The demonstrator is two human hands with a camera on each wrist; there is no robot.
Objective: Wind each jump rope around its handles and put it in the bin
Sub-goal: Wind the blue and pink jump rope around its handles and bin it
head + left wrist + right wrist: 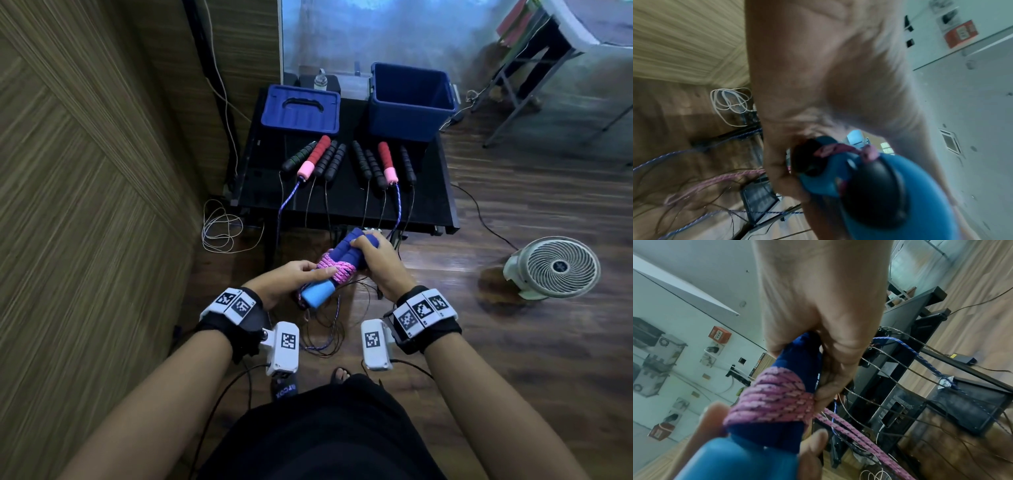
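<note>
I hold a jump rope with two blue foam handles (346,253) side by side in front of the table, its pink cord (334,269) wound several turns around their middle. My right hand (371,255) grips the far, dark blue ends (797,356). My left hand (301,274) holds the near, light blue ends (318,294), thumb lying on the coils. In the right wrist view the pink cord (772,402) forms a thick band, with loose strands trailing down. The open blue bin (411,102) stands at the table's back right.
On the black table (435,212) lie several more ropes: black handles (329,161) and a red-and-pink pair (387,164), cords hanging over the front edge to the floor. A blue lid (301,109) sits back left. A white fan (555,267) stands right; a wood wall is left.
</note>
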